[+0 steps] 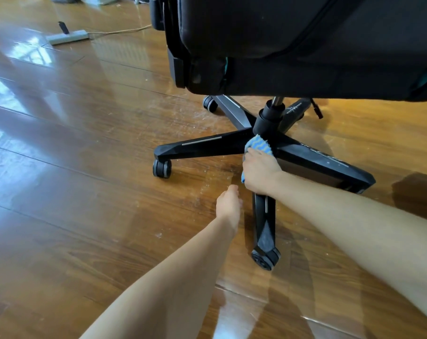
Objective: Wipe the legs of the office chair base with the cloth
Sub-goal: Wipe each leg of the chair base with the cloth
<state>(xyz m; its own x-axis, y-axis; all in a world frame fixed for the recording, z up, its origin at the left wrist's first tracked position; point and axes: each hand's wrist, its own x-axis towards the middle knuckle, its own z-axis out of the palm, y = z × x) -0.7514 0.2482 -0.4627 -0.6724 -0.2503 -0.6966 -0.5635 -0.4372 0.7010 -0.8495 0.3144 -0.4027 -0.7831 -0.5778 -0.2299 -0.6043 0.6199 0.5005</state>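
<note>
A black office chair stands on a wooden floor, its star-shaped base [207, 145] spreading several legs with castor wheels. My right hand [259, 170] grips a blue cloth [259, 144] with a wavy pattern and presses it on the near leg [265, 226] where it meets the hub, just below the central column [268, 118]. My left hand [228, 204] hovers over the floor left of that leg, fingers loosely curled, holding nothing. The near leg shows grey dust toward its wheel [266, 259].
The black seat [293, 45] overhangs the base closely. A grey power strip [66, 36] with a cable lies on the floor at the far left. The floor around the base carries pale dust streaks.
</note>
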